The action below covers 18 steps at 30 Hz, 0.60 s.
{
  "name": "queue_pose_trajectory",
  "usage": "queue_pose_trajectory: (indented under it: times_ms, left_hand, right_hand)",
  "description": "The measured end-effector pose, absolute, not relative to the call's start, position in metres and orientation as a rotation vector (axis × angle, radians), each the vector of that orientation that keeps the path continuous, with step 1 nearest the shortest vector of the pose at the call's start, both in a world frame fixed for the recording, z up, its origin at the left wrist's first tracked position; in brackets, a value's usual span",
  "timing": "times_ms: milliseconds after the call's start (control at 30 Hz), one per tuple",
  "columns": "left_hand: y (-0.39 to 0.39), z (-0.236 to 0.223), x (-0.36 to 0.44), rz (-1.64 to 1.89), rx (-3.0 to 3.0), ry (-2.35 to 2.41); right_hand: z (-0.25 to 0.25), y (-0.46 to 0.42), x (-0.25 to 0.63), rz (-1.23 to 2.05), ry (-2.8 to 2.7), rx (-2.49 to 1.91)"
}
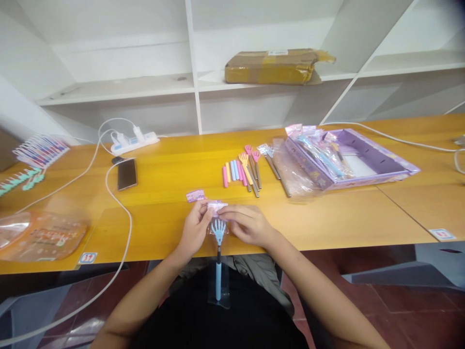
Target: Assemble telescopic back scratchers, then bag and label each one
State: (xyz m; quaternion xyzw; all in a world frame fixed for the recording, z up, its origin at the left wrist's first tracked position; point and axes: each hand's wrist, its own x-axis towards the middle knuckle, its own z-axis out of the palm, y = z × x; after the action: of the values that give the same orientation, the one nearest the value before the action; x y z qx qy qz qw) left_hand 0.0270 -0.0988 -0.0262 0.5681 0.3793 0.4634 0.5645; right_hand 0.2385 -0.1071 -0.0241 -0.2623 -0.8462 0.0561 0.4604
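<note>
My left hand (pixel 196 228) and my right hand (pixel 247 224) meet at the near edge of the wooden table (pixel 174 228). Both pinch the pink header card (pixel 217 207) at the top of a clear plastic sleeve. Inside the sleeve hangs a blue back scratcher (pixel 218 257) with a hand-shaped claw, its handle pointing down over my lap. A second small pink header card (pixel 195 195) lies on the table just beyond my left hand.
Several loose coloured scratchers (pixel 244 169) lie mid-table beside a purple display box (pixel 358 157) of packaged ones. A phone (pixel 127 174) and a power strip (pixel 135 142) with white cables sit to the left. Clear packaging (pixel 39 235) lies near left. A taped parcel (pixel 272 66) rests on the shelf.
</note>
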Motion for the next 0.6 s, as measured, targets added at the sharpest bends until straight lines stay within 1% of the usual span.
queue_pose_trajectory:
  times_ms: [167,333,400,600]
  left_hand:
    - [-0.098,-0.031,0.025,1.059,1.377,0.973]
    - [-0.098,-0.034,0.023,1.066,1.483,1.041]
    - [-0.100,-0.033,0.024,1.036,1.479,1.027]
    - [-0.107,-0.022,0.030,0.743,1.320,0.841]
  right_hand:
    - [-0.028,-0.108,0.238,0.168,-2.080,-0.641]
    - [-0.032,-0.110,0.239,0.030,-2.020,-0.693]
    - [-0.030,-0.111,0.240,0.023,-1.994,-0.733]
    - [-0.020,-0.109,0.244,0.279,-1.950,-0.837]
